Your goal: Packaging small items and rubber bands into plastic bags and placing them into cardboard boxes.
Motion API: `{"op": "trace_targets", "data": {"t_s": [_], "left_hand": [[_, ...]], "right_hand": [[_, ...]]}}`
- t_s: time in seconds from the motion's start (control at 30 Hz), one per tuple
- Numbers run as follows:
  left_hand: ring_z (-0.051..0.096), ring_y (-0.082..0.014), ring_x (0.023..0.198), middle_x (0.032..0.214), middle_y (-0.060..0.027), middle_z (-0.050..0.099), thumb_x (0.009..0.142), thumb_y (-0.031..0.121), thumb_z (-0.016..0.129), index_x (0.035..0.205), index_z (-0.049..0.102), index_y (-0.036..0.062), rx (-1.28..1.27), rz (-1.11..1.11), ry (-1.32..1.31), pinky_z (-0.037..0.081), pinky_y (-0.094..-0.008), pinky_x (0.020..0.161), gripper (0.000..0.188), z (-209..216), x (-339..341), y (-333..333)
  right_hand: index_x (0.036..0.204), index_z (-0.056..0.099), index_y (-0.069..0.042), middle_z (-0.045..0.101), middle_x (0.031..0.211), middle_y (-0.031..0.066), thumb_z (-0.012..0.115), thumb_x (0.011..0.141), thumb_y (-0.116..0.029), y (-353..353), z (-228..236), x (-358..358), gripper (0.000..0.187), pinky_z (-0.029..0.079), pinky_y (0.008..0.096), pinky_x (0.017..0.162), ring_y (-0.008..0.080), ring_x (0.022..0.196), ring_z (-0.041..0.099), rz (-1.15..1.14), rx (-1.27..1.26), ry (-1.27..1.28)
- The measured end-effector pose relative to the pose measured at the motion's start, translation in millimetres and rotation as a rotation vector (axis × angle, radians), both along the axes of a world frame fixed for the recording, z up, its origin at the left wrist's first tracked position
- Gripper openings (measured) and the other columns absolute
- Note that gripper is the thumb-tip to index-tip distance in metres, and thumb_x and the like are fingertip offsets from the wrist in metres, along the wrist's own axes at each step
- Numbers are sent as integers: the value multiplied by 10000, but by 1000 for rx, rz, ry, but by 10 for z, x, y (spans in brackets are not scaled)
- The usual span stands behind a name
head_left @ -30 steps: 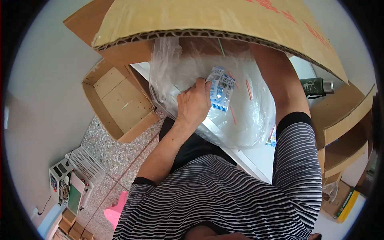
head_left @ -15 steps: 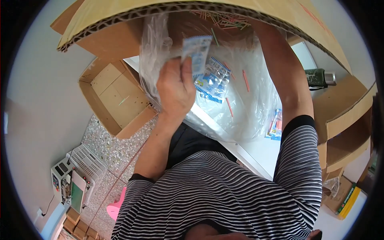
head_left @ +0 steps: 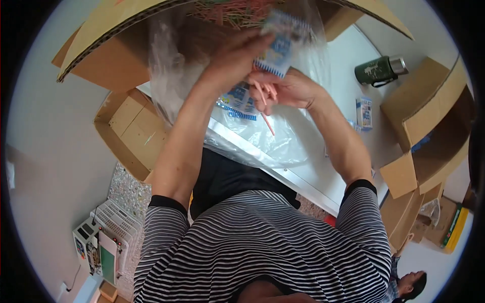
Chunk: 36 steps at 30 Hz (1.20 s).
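A person in a striped shirt (head_left: 262, 227) bends over a white table (head_left: 353, 55). At the top stands a carton (head_left: 116, 63), its mouth facing the person, and a clear bag (head_left: 283, 146) spills out of it over the table's near edge. To the right are open boxes (head_left: 429, 101); to the left, lower than the table, sits a shallow box (head_left: 132, 129). Farther down on the left, a machine (head_left: 96, 245) stands beside a white basket (head_left: 118, 222). Part of a co-worker (head_left: 404, 283) shows at the lower right.

A green bottle (head_left: 374, 70) lies on its side on the table, near the open boxes.

The left hand (head_left: 237, 55), blurred, reaches across with its fingers closed on a blue-and-white packet (head_left: 278, 50); how the thumb sits is hard to tell. The right hand (head_left: 295, 91) is just below, palm turned up, fingers curled around several pink straws (head_left: 269, 91). The held packet's lower edge overlaps this hand; whether they touch cannot be told.

More packets (head_left: 240, 101) lie at the bag, partly behind the left wrist, and a small pack (head_left: 364, 113) sits below the bottle.

A heap of thin sticks (head_left: 227, 11), red and green, fills the carton's depth. One loose straw (head_left: 268, 123) lies below the right fingertips.
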<state>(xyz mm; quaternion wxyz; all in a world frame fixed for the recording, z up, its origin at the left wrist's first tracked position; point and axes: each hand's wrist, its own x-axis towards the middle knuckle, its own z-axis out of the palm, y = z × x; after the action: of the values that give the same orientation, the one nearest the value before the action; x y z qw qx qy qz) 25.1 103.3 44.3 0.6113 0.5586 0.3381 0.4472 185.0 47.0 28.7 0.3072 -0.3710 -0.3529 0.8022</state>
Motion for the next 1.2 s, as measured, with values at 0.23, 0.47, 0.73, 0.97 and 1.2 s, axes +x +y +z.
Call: {"op": "trace_targets", "data": {"t_s": [0.23, 0.47, 0.73, 0.97, 1.2], "left_hand": [[548, -64, 722, 826, 4, 657, 980, 274, 645, 1035, 695, 11, -27, -58, 119, 448, -230, 643, 273, -403, 153, -211], [712, -163, 751, 897, -70, 730, 877, 130, 769, 998, 715, 0, -248, 236, -374, 604, -305, 659, 186, -367, -356, -215], [680, -93, 689, 865, -43, 732, 881, 200, 765, 996, 729, 37, -415, 90, -192, 489, -216, 534, 202, -525, -271, -435], [596, -49, 710, 832, -19, 715, 926, 163, 726, 1003, 734, -27, -160, 47, -26, 476, -206, 632, 205, -604, -246, -614], [579, -42, 779, 846, -14, 716, 923, 145, 732, 1004, 738, -31, 44, 131, 158, 470, -204, 672, 194, -619, -296, -807]], "right_hand": [[1056, 563, -12, 674, 905, 80, 569, 1025, -257, -206, -498, 144, 247, 564, 311, 664, 189, 777, 670, 28, -90, 491], [1060, 520, 8, 648, 980, 103, 474, 1065, -216, -519, -672, 100, 229, 481, 283, 876, 174, 984, 634, -404, 845, -706], [1089, 530, 9, 663, 1053, 121, 489, 1062, -244, -490, -585, 111, 257, 489, 282, 869, 164, 929, 619, -626, 564, -420], [1117, 540, -46, 672, 1134, 158, 431, 1074, -301, -338, -352, 192, 280, 469, 436, 1030, 359, 1212, 593, -779, 474, 260], [1124, 535, -57, 667, 1168, 192, 399, 1083, -287, -251, -100, -14, 271, 367, 515, 1129, 429, 1241, 569, -798, 679, 328]]}}
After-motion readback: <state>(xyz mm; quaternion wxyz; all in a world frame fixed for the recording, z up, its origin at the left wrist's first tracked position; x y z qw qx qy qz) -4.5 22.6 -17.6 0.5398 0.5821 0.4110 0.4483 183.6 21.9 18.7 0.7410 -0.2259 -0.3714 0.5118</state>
